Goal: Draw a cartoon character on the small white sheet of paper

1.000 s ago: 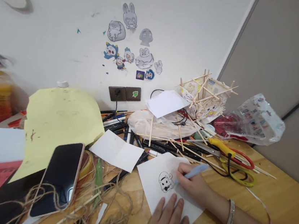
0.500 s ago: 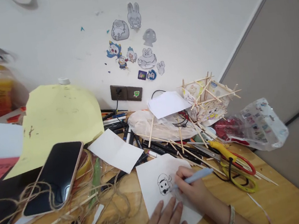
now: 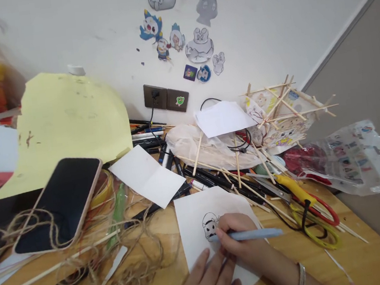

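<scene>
A white sheet of paper (image 3: 193,207) lies on the wooden table and bears a small black-ink cartoon figure (image 3: 210,225). My right hand (image 3: 243,235) is closed around a light blue pen (image 3: 260,233), its tip at the lower part of the figure. The pen lies almost level, its back end pointing right. Flat on the lower part of the sheet rests my left hand (image 3: 210,278), fingers stretched out and slightly apart, fingertips close to the right hand. Part of the drawing is covered by my right hand.
A phone (image 3: 61,204), tangled twine (image 3: 132,269) and a yellow sheet (image 3: 72,120) occupy the left. Behind the paper are black markers (image 3: 212,181), a folded white card (image 3: 147,175) and a stick frame (image 3: 286,112). Scissors (image 3: 315,219) and a plastic pouch (image 3: 361,154) lie right.
The view has tilted downward. My right hand has shifted the pen tip left and down to the figure's lower edge, and the pen now lies flatter. The left hand stays on the paper.
</scene>
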Action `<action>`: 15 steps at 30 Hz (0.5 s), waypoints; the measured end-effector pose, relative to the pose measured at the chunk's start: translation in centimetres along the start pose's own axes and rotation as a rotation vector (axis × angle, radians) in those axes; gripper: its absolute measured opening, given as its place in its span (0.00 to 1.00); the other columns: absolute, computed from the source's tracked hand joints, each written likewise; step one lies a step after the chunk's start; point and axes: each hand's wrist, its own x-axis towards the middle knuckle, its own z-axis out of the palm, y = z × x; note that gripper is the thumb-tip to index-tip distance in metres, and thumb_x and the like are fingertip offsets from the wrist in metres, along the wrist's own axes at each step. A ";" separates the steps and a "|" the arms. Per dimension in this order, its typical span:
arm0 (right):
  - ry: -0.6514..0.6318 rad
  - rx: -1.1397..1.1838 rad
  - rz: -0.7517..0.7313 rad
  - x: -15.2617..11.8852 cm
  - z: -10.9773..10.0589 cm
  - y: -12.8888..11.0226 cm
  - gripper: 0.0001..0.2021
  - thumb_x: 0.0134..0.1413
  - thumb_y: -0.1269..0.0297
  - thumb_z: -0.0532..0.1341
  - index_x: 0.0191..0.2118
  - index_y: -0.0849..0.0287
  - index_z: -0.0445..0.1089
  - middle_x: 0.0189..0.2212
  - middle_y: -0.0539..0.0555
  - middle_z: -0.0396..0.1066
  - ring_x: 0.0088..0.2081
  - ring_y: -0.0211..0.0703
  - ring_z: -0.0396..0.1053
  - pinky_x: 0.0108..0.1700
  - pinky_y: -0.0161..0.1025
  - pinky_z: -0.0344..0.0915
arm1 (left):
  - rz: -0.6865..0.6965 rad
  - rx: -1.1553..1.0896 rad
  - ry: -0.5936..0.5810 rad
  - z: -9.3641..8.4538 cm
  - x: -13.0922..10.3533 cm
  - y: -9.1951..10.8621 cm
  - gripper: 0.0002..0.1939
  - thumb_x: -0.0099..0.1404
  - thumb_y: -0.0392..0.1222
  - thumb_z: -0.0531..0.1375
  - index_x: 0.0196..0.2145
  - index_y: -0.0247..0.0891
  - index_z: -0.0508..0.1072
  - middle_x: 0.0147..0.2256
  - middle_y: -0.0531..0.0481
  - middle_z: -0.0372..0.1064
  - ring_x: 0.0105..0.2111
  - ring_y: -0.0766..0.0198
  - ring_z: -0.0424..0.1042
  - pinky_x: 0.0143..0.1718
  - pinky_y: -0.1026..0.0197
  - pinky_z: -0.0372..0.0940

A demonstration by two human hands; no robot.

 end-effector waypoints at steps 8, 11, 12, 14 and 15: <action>0.001 0.025 -0.024 -0.1 -0.2 -0.3 0.15 0.53 0.64 0.51 0.17 0.56 0.53 0.15 0.47 0.58 0.21 0.37 0.58 0.25 0.34 0.52 | -0.029 -0.028 -0.084 -0.8 -0.1 0.4 0.11 0.70 0.33 0.49 0.35 0.40 0.69 0.40 0.52 0.74 0.43 0.61 0.70 0.55 0.56 0.50; -0.004 0.014 -0.023 -0.1 -0.3 -0.3 0.15 0.53 0.64 0.51 0.17 0.56 0.52 0.15 0.47 0.57 0.20 0.37 0.57 0.24 0.34 0.51 | -0.035 -0.029 -0.072 -0.9 0.0 0.5 0.10 0.70 0.33 0.49 0.35 0.40 0.69 0.40 0.52 0.74 0.42 0.61 0.70 0.56 0.55 0.50; 0.005 0.010 -0.016 -0.2 -0.3 -0.2 0.15 0.53 0.64 0.51 0.17 0.56 0.51 0.14 0.46 0.56 0.20 0.37 0.57 0.24 0.34 0.51 | -0.034 -0.026 -0.074 -0.9 0.0 0.5 0.10 0.69 0.33 0.50 0.36 0.40 0.69 0.40 0.51 0.74 0.42 0.61 0.70 0.56 0.55 0.50; 0.034 0.018 0.001 -0.2 -0.4 -0.1 0.16 0.52 0.64 0.51 0.16 0.55 0.50 0.14 0.46 0.55 0.19 0.37 0.56 0.23 0.34 0.51 | -0.037 -0.023 -0.081 -0.9 0.1 0.5 0.09 0.69 0.33 0.50 0.36 0.39 0.69 0.40 0.51 0.74 0.43 0.60 0.71 0.56 0.54 0.50; 0.045 0.026 0.008 -0.3 -0.5 -0.1 0.16 0.52 0.64 0.51 0.16 0.55 0.50 0.14 0.46 0.55 0.19 0.36 0.56 0.23 0.34 0.51 | -0.040 -0.026 -0.081 -0.9 0.1 0.5 0.09 0.69 0.33 0.51 0.35 0.39 0.69 0.40 0.50 0.74 0.43 0.59 0.71 0.56 0.54 0.50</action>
